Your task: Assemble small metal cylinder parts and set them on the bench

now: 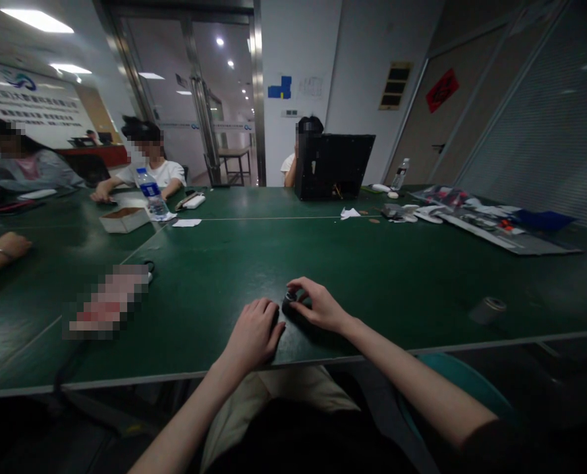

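Small dark object, head view: at the worktop, pinched between the right hand's thumb and fingers. Left hand rests curled beside it (contents hidden, cannot tell). Probably light, stiff, smooth; grip opposite sides near the top.

Green surface, pale seam lines. Near front edge: small dark object at right hand. Farther right: grey cylinder. Farther back: white box, blue-capped bottle.
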Available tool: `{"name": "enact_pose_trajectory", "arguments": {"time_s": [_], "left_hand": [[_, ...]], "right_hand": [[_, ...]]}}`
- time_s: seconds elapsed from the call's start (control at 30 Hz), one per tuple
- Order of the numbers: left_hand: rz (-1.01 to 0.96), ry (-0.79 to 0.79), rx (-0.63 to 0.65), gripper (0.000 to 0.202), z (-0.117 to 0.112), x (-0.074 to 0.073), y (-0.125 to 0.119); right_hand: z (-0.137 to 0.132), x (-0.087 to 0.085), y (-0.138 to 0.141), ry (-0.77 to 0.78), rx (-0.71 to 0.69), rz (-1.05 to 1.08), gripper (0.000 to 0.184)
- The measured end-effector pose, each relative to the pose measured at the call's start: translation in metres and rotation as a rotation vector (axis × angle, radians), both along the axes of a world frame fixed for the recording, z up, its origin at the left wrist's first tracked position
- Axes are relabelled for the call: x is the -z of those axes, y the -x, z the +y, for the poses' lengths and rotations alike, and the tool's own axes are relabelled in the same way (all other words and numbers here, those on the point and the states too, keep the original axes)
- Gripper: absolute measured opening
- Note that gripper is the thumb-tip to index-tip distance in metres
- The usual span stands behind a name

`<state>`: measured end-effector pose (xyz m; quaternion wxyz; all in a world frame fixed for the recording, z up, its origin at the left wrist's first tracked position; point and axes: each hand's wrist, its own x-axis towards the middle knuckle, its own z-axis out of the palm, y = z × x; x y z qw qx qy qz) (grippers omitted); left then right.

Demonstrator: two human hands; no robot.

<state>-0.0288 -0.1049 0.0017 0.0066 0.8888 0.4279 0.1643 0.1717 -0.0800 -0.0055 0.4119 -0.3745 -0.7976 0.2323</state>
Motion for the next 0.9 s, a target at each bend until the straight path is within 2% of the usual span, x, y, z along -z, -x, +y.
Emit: {"name": "enact_pose_trajectory", "arguments": {"time_s": [0.27,0.5,0.67,0.9], "left_hand": [[-0.013,-0.003,0.0,0.024,0.0012,0.0016,-0.0002],[-0.043,-0.017,0.007,0.036,0.0029,0.0057,0.0],[-0.054,-0.01,0.027,0.045,0.0039,0.0063,-0.0004],[-0.046,0.014,0.031,0.041,0.0028,0.0039,-0.0003]], "right_hand": [[0.0002,0.0024,0.0003,-0.007,0.047,-0.043,0.034],[-0.001,0.0006,0.0011,0.014,0.057,-0.127,0.032],[-0.002,0.0007,0.0025,0.004,0.045,-0.22,0.043],[-0.0017,0.0037,0.0029,0.004,0.017,-0.21,0.051]]}}
